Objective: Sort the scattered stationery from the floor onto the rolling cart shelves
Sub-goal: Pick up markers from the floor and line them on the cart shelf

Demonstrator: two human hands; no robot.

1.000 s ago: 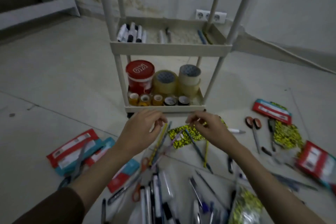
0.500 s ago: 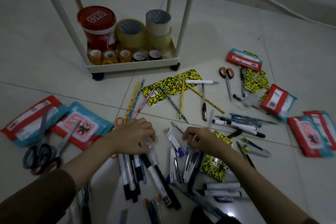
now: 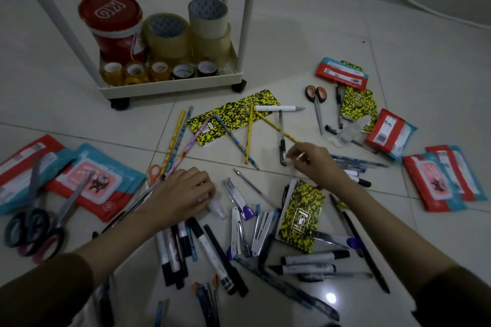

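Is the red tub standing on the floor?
No, the red tub stands on the cart's bottom shelf, beside the tape rolls.

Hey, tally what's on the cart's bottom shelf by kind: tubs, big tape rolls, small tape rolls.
Red tub: 1
Big tape rolls: 3
Small tape rolls: 5
Total: 9

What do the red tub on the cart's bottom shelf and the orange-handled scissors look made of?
Red tub: seemingly glossy plastic, judging by the sheen on its lid. Orange-handled scissors: grey blades that look like metal, matte orange handles likely plastic. Dim light leaves both uncertain.
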